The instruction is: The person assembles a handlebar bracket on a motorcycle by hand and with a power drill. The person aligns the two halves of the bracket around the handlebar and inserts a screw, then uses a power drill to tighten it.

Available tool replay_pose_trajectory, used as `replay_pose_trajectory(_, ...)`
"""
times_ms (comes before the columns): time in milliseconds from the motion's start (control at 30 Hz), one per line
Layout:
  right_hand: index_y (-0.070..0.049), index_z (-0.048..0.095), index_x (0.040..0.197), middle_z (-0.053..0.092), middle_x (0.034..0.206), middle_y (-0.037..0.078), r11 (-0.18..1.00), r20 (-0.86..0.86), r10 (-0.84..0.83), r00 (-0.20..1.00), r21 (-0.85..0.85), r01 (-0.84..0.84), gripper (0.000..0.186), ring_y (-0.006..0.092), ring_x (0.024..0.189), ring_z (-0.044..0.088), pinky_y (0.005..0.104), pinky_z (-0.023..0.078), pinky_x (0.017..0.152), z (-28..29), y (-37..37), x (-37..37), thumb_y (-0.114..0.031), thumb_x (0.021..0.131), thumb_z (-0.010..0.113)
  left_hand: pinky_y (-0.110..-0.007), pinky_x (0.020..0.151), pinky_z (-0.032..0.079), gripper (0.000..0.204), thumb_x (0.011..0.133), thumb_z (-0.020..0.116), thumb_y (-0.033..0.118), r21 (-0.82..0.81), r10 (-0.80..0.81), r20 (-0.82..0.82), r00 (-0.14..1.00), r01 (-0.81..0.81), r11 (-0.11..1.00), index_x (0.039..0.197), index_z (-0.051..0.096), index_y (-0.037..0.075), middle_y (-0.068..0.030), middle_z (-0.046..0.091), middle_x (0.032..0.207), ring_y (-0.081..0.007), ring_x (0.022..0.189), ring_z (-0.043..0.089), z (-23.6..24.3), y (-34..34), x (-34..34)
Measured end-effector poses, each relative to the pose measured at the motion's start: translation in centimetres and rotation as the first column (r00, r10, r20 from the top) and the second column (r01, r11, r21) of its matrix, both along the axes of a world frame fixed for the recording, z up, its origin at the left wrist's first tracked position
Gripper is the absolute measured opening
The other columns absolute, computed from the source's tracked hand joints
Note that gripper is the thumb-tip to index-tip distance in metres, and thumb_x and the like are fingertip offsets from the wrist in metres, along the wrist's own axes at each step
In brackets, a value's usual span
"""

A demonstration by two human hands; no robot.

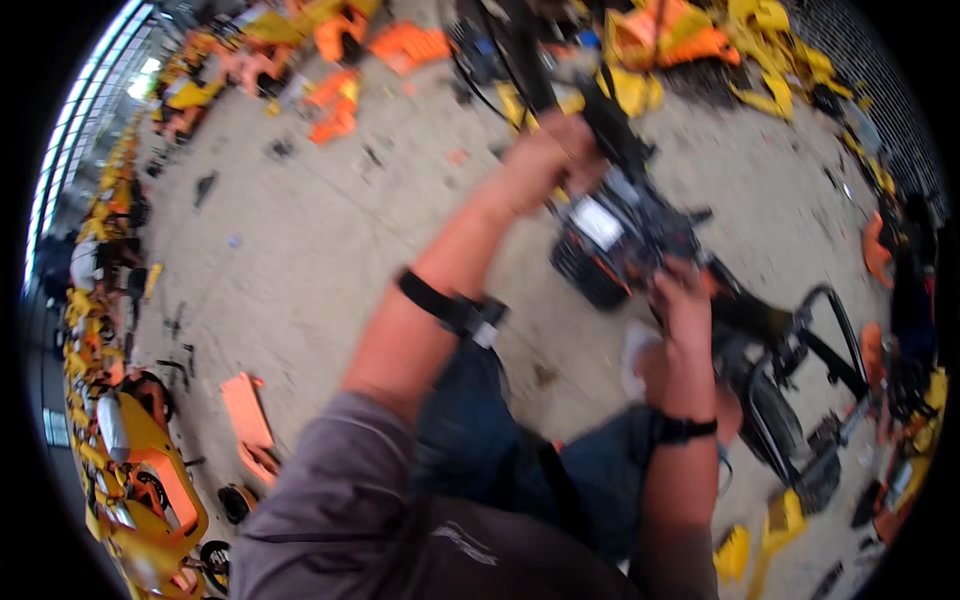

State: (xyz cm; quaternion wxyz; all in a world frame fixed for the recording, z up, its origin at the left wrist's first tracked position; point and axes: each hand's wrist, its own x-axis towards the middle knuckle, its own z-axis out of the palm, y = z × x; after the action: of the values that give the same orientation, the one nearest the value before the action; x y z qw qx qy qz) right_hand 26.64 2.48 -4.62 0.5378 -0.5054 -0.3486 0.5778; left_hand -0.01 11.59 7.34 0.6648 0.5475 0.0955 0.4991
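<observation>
A dark stripped vehicle frame point(745, 310) runs from the top centre down to the right, with curved tubing and a wheel point(775, 410) at its lower end. A dark mechanical assembly point(645, 230) with a white panel point(598, 222) and orange bits sits in its middle. My left hand point(555, 160) is blurred, fingers curled at the frame's upper part, above the white panel. My right hand point(682, 300) is closed at the assembly's lower right. What either hand grips is too blurred or hidden to name.
Yellow and orange plastic panels point(665, 35) lie heaped around the concrete floor point(290, 250). A loose orange panel point(245, 410) lies at left, beside piled yellow body shells point(140, 445). Yellow pieces point(785, 515) lie at bottom right. A barred window point(80, 130) is at far left.
</observation>
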Motion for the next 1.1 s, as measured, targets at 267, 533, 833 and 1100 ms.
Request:
replay_pose_trajectory(267, 0.002, 0.054, 0.12, 0.064, 0.101, 0.007, 0.997, -0.025, -0.078, 0.997, -0.026, 0.077, 0.033, 0.0134, 0.084, 0.061, 0.0264, 0.049, 0.071, 4.2, -0.7, 1.7, -0.005, 0.088, 0.062, -0.023, 0.046, 0.03, 0.069, 0.083, 0.062, 0.059, -0.026, -0.011, 0.022, 1.0, 0.011, 1.0, 0.12, 0.053, 0.001, 0.0041, 0.035, 0.057, -0.0086, 0.048, 0.035, -0.1, -2.2, -2.2)
replay_pose_trajectory(533, 0.0, 0.056, 0.118, 0.065, 0.098, 0.007, 0.998, 0.042, -0.022, 0.999, -0.049, 0.025, 0.032, 0.0117, 0.086, 0.062, 0.0244, 0.048, 0.072, 4.2, -0.5, 0.1, -0.008, 0.088, 0.063, -0.022, 0.043, 0.03, 0.076, 0.087, 0.048, 0.067, 0.059, -0.059, 0.163, 0.985, 0.05, 0.997, 0.122, 0.052, 0.0, 0.006, 0.032, 0.054, -0.0069, 0.043, 0.032, -1.3, -2.2, -0.8)
replay_pose_trajectory(833, -0.001, 0.058, 0.115, 0.066, 0.098, 0.007, 0.997, 0.033, -0.01, 0.999, -0.07, 0.012, 0.029, 0.0122, 0.085, 0.062, 0.0243, 0.048, 0.073, 3.2, -0.3, -0.5, -0.006, 0.088, 0.064, -0.02, 0.043, 0.032, 0.077, 0.091, 0.04, 0.066, 0.139, -0.13, 0.176, 0.976, 0.106, 0.985, 0.122, 0.05, -0.004, 0.007, 0.033, 0.054, -0.0053, 0.042, 0.033, -1.8, -1.5, -0.9)
replay_pose_trajectory(1100, 0.002, 0.059, 0.115, 0.064, 0.096, 0.008, 0.995, 0.023, -0.03, 0.999, -0.091, 0.032, 0.029, 0.0139, 0.085, 0.062, 0.0249, 0.049, 0.072, 3.0, -0.6, -1.1, -0.005, 0.088, 0.064, -0.019, 0.041, 0.032, 0.068, 0.093, 0.038, 0.065, 0.274, 0.033, 0.104, 0.994, -0.06, 0.96, 0.104, 0.055, 0.001, 0.0055, 0.037, 0.056, -0.0053, 0.042, 0.035, -1.8, -1.9, -1.2)
